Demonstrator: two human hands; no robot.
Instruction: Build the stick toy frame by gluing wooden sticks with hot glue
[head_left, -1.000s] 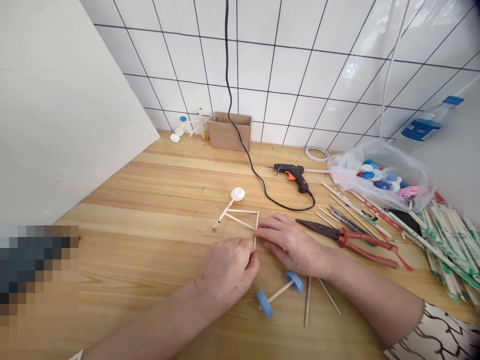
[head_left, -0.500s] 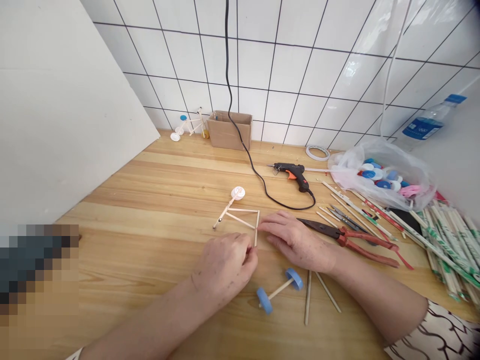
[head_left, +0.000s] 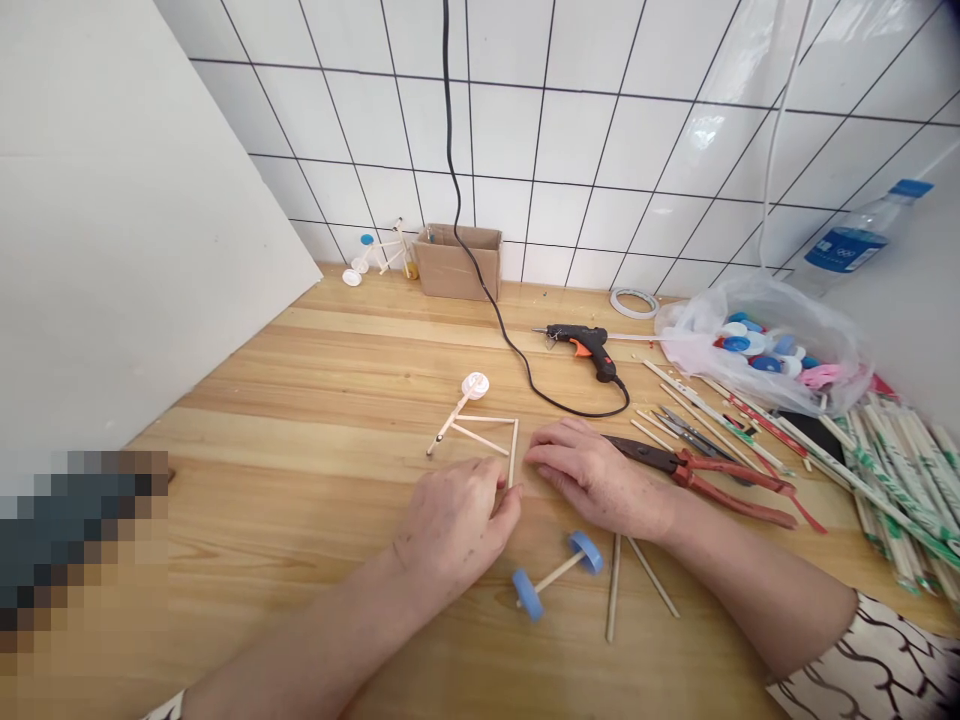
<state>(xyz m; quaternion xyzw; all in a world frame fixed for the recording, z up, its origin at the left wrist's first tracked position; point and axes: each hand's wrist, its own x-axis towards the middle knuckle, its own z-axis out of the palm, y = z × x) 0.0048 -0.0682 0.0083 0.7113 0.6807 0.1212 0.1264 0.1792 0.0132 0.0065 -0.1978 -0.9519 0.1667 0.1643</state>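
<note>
The left hand [head_left: 454,525] pinched the wooden stick frame [head_left: 487,419] (so it seemed), while the right hand [head_left: 596,478] lay open just beside.

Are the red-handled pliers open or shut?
Shut: the pliers come to one closed nose, their jaws together, though the red handles are spread.

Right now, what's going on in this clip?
A person is working bare-handed at a wooden bench. The left hand pinches the lower end of a thin wooden stick frame, which carries a white cap wheel. The open right hand lies just beside it. A blue-wheeled axle lies nearby, and red-handled pliers lie to the right.
</note>
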